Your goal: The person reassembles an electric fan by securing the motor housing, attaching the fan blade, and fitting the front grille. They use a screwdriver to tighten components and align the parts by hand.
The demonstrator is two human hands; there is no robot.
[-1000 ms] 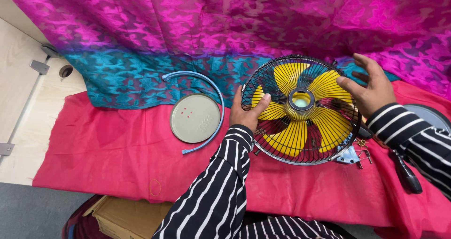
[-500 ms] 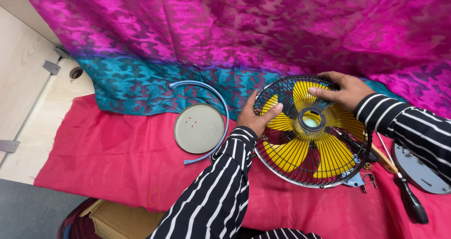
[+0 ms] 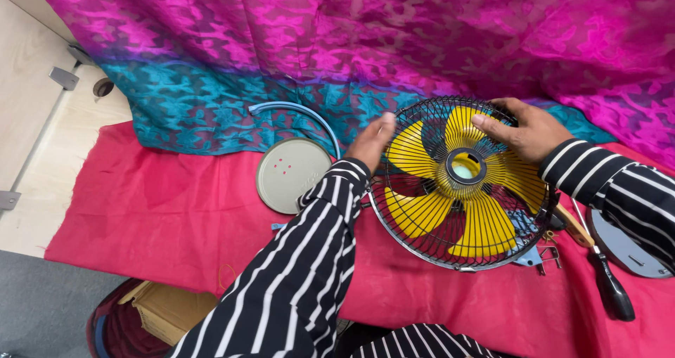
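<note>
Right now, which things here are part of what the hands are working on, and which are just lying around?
In hand:
- fan, black wire guard, yellow blades
- left hand at the guard's left rim
- right hand on its upper right rim

Lying about:
- round grey disc
- blue curved strip
- screwdriver
- grey plate
- cardboard box
</note>
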